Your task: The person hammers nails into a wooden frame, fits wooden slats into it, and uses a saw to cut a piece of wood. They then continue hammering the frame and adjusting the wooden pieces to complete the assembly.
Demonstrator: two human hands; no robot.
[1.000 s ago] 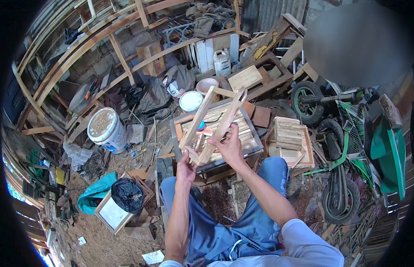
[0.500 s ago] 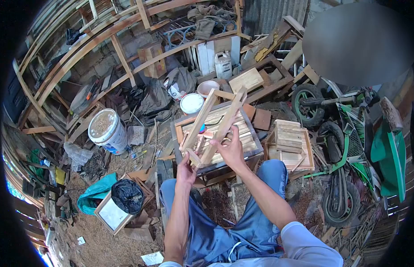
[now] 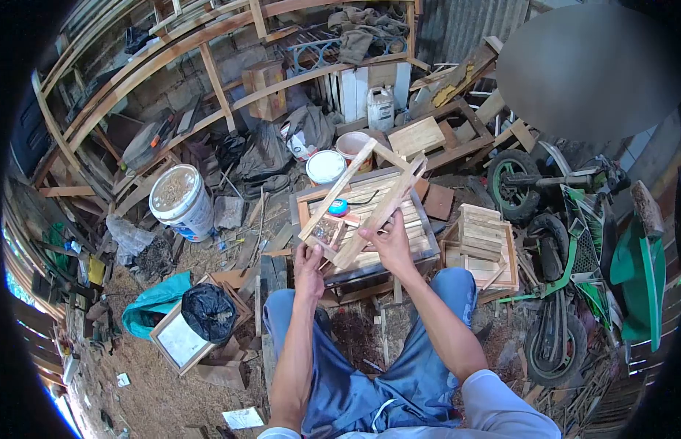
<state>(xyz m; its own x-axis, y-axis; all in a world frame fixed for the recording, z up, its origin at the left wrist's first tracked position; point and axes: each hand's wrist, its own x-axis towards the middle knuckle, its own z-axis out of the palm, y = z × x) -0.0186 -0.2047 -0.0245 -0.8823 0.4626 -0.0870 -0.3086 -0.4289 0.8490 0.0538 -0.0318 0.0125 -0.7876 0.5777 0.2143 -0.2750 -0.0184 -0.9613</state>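
Note:
A light wooden frame (image 3: pixel 380 207) of four joined strips is held tilted above a slatted wooden surface (image 3: pixel 421 233). My left hand (image 3: pixel 309 269) grips its near left corner with the fingers closed on the wood. Around the right-hand strip, lower down, my right hand (image 3: pixel 389 241) has its thumb and fingers closed. Through the frame's opening show a small blue round item (image 3: pixel 338 208) and a dark bent rod (image 3: pixel 364 199), both on the slatted surface.
A white bucket (image 3: pixel 190 212) stands at the left, and a crate with a black bag (image 3: pixel 208 314) lies lower left. Stacked slatted pieces (image 3: pixel 481 233) sit right of my knee. A small green motorbike (image 3: pixel 567 256) stands farther right. Curved wooden framework (image 3: pixel 157 58) spans the upper left.
The frame has tipped flatter and its opening shows wider, with both hands still on it. The whole view has shifted slightly.

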